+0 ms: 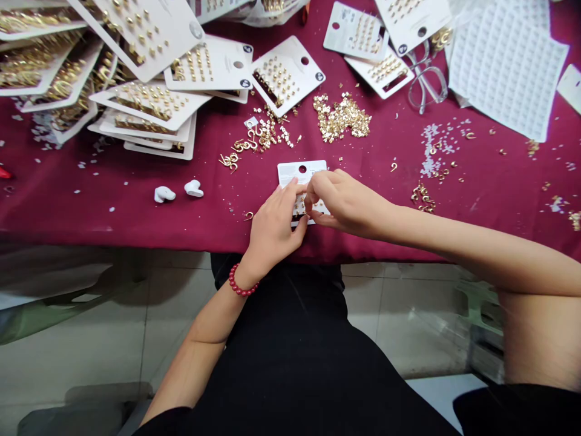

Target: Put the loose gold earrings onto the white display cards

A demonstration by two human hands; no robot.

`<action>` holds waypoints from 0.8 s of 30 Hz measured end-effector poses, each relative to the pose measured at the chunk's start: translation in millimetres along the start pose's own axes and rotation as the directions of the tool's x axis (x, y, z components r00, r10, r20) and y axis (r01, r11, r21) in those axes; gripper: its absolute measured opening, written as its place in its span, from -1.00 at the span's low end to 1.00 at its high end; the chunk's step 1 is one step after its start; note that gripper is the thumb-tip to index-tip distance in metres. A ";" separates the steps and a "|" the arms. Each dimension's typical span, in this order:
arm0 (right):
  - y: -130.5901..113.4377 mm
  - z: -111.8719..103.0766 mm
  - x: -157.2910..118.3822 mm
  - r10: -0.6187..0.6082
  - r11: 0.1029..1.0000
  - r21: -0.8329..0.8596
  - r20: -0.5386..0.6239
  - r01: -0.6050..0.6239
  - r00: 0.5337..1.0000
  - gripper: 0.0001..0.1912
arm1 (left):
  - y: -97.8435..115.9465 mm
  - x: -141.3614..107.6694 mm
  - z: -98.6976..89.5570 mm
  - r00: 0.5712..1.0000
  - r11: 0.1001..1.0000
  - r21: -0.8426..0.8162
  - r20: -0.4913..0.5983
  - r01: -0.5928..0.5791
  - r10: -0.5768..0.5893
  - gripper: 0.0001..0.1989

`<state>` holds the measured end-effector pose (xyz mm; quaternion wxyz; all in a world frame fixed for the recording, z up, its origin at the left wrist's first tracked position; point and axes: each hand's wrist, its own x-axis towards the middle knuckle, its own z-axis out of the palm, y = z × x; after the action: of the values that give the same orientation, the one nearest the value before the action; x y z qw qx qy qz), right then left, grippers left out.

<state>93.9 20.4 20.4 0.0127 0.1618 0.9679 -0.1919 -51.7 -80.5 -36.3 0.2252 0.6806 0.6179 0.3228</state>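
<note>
A white earring card (290, 172) with a round hole and small gold pieces lies at the table's front edge. My left hand (275, 227), with a red bead bracelet (244, 282) at its wrist, grips the card along its left side, thumb near the lower edge. Over the card's middle, my right hand (338, 203) is closed in a pinch. Whatever sits between those fingertips is hidden. Beyond the card are a pile of small gold earring backs (342, 117) and a scatter of gold hooked pieces (247, 144).
Stacked earring cards (149, 103) fill the back left, and one card (287, 75) lies at the back middle. Clear glasses (429, 85) rest near patterned white sheets (503, 69). White earbuds (164, 194) lie left of my hands. More gold bits (423, 197) are scattered on the right.
</note>
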 end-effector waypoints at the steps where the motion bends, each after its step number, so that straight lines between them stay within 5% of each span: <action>1: -0.2 -0.7 0.9 -0.005 1.000 0.001 0.008 0.005 1.000 -0.93 | -0.2 -0.2 0.3 1.000 1.000 0.000 -0.006 -0.003 0.003 -0.54; 13: -3.2 -3.2 5.8 0.002 1.000 0.010 -0.002 -0.002 1.000 -0.92 | 1.0 0.3 0.5 0.999 0.999 0.000 0.003 0.047 -0.047 -0.53; 24: -3.2 -1.5 11.8 0.015 0.993 -0.114 0.157 0.003 0.988 -0.88 | -0.9 -0.8 3.2 0.998 0.998 0.002 0.000 0.069 -0.069 -0.51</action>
<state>81.7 21.9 21.9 0.0988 0.1483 0.9727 -0.1484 -50.0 -80.9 -39.2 0.2356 0.6592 0.6412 0.3144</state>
